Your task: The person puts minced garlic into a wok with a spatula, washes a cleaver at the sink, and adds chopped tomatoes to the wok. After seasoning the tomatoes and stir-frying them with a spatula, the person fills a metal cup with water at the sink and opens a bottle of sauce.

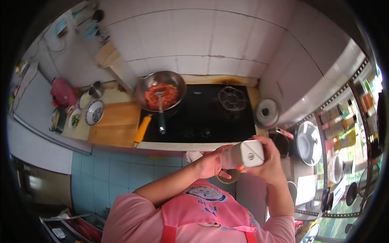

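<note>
Observed white container [243, 155] clamped between left hand [210, 164] and right hand [270, 163], seemingly for steadiness, just before the front edge of the stove [202, 115], then pan [174, 80] on the stove's left with turner [161, 121] inside, presumably for easy reach, and lid [266, 111] beside the stove's right.

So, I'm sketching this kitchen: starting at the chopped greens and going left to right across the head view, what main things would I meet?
Chopped greens → wooden board → metal wok → white container → large pale round vessel.
</note>
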Tool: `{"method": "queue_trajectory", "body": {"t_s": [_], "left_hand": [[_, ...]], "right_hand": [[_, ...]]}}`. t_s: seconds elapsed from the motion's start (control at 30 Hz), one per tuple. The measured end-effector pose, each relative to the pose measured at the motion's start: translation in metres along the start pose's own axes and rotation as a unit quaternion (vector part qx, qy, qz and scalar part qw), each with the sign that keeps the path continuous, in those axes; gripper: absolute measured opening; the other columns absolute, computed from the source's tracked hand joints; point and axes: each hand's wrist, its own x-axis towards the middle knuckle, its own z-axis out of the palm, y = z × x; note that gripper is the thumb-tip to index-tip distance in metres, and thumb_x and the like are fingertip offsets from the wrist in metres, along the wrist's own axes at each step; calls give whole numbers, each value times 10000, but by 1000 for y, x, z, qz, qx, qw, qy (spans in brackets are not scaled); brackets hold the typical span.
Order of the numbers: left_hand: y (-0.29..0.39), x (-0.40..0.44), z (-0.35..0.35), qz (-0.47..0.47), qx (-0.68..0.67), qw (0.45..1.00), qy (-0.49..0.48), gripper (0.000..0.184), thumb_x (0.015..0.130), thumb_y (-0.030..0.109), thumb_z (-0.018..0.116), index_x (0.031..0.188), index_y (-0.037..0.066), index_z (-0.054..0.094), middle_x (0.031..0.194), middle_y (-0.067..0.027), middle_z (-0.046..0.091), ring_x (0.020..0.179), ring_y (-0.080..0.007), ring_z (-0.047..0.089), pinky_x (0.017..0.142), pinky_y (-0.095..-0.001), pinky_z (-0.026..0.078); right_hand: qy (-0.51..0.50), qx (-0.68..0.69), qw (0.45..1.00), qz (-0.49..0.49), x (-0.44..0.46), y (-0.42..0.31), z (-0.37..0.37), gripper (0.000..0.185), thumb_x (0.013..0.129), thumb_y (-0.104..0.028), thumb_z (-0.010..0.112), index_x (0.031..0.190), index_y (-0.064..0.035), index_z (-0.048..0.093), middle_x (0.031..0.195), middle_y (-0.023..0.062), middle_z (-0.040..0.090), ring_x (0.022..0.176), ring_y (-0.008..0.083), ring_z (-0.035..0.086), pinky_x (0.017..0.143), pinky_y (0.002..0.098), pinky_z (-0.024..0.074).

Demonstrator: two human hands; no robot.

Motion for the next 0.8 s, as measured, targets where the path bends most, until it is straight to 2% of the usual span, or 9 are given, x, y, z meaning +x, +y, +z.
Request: {"method": "queue_trajectory", "body": {"t_s": [0.07,0.17,0.23,0.27,0.37,0.47,0.5,0.63,0.8], "left_hand": [[13,-30,-14,49,-21,997,-52,684,886,565,543,1428,189,362,1297,-72,540,1060,-228,605,871,-497,530],[32,-83,-40,115,-22,993,-9,741,852,557,598,1428,157,359,1334,-89,515,1156,-235,560,921,-486,507],[47,-110,-54,150,-37,988,3,760,841,543,622,1436,183,318,1344,-71,491,1183,-231,538,929,-446,511],[57,-123,-60,177,-52,983,14,786,830,528,646,1445,208,277,1355,-54,468,1209,-227,516,938,-405,515],[87,-152,-76,248,-43,967,42,787,833,512,650,1440,187,270,1344,-56,474,1201,-221,521,936,-371,508],[107,-178,-93,252,-29,966,46,736,864,487,619,1436,159,291,1370,-60,454,1239,-216,485,987,-383,459],[113,-183,-96,261,-8,964,56,720,878,486,597,1440,146,305,1401,-65,440,1271,-216,459,1033,-402,424],[139,-187,-98,257,10,966,17,755,870,457,628,1455,199,226,1404,-48,404,1262,-215,460,1018,-429,435],[155,-168,-99,224,-25,974,-4,768,867,458,635,1453,195,215,1407,-52,389,1265,-221,457,1027,-439,431]], "right_hand": [[-62,1,998,-12,22,-4,43,934,539,-82,930,1324,-13,428,1198,90,544,1120,175,547,989,327,435],[-99,90,991,-22,57,-5,113,1012,613,-40,885,1436,-27,296,1299,131,506,1196,211,513,1020,357,415],[-71,172,983,7,74,5,165,1068,624,-82,886,1465,-31,229,1349,140,468,1241,227,477,1025,369,408],[-87,138,986,-21,82,15,186,1124,601,-160,909,1470,-34,207,1373,143,440,1266,237,450,1037,379,391],[-52,178,981,-54,103,31,250,1202,549,-353,929,1452,0,219,1352,143,457,1254,246,457,1053,378,363],[-40,161,985,-57,126,32,282,1209,532,-408,927,1432,17,240,1336,138,465,1239,237,466,1049,374,366],[-38,160,985,-56,130,30,291,1209,532,-408,927,1432,17,240,1336,138,465,1239,237,466,1049,374,366],[-26,204,979,5,152,30,296,1153,470,-428,943,1362,7,356,1258,99,517,1181,195,494,1015,355,387],[2,231,973,-5,175,40,288,1111,461,-425,947,1328,3,400,1198,77,547,1101,168,525,969,328,411]]}}
